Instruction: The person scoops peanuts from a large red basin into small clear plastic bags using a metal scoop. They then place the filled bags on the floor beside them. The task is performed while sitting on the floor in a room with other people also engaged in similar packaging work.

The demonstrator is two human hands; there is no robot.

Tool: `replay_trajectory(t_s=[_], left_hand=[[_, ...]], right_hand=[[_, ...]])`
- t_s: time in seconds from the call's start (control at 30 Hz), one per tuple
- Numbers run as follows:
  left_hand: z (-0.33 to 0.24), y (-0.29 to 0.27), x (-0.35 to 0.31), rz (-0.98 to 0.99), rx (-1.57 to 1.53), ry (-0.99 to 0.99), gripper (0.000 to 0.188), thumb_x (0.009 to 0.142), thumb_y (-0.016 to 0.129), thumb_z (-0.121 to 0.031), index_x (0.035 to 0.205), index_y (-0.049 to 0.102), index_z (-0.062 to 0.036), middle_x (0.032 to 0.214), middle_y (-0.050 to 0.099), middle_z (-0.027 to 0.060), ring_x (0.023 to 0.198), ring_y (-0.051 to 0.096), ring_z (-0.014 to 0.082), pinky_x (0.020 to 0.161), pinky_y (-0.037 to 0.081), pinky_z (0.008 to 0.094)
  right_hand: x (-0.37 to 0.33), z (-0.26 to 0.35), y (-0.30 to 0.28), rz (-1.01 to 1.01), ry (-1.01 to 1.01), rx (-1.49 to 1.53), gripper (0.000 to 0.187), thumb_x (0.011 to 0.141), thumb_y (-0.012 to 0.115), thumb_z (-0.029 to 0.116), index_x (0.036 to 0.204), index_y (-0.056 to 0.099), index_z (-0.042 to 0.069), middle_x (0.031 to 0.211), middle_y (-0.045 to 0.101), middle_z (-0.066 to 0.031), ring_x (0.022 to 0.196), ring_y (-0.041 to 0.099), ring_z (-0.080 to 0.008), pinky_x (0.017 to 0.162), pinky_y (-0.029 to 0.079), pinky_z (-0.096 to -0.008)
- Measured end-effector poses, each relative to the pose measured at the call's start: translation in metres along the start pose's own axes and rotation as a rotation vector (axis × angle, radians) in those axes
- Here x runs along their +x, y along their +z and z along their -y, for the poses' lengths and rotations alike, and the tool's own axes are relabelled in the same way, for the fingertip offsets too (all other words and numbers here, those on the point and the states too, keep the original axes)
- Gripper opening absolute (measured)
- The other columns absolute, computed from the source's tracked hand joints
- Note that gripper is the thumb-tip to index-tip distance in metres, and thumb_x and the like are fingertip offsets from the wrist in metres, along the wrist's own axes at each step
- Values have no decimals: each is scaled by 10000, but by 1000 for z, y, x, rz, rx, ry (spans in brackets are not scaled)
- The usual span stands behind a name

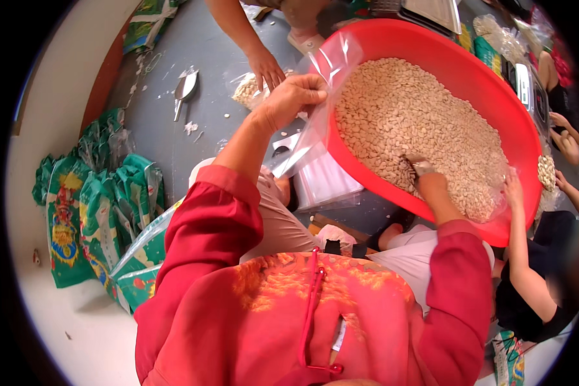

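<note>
Grey floor (209, 58) shows beside a red tub (520, 132) of pale seeds (431, 109); the left hand (294, 100) pinches a clear plastic bag (321, 114), the right hand (433, 187) grips a metal scoop (421, 166).

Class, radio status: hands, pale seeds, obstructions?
Left hand pinching clear plastic bag. Right hand gripping metal scoop in pale flat seeds, red plastic tub. Co-worker's hand at tub's right side, clear of scoop.

A gray floor (202, 45) with little white scraps (191, 127) on it lies left of the left fingers (312, 82). Farther left of those fingers is a white wall (55, 122). The light is bright.
</note>
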State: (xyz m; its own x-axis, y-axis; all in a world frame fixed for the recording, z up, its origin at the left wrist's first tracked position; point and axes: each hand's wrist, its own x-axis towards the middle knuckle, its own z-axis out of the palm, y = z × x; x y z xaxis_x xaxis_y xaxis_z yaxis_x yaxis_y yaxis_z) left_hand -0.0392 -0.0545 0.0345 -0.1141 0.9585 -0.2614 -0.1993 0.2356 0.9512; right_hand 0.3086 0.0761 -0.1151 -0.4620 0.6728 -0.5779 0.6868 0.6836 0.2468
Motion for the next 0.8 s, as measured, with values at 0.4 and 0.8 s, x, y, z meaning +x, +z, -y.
replay_trajectory(t_s=[0.4,0.8], left_hand=[[28,42,23,314,298,-94,71,755,521,-85,702,510,-39,603,453,-14,531,436,76,486,356,220],[51,69,34,-28,848,151,163,738,528,-130,848,544,-11,716,568,130,668,550,200,602,425,336]], right_hand=[[-25,22,-130,245,-320,2095,478,865,421,359,1160,430,-18,1041,545,-164,893,559,-245,783,428,-322],[-38,46,-138,-48,-275,1978,179,818,534,176,816,557,-1,708,582,-67,585,562,-140,545,461,-260]])
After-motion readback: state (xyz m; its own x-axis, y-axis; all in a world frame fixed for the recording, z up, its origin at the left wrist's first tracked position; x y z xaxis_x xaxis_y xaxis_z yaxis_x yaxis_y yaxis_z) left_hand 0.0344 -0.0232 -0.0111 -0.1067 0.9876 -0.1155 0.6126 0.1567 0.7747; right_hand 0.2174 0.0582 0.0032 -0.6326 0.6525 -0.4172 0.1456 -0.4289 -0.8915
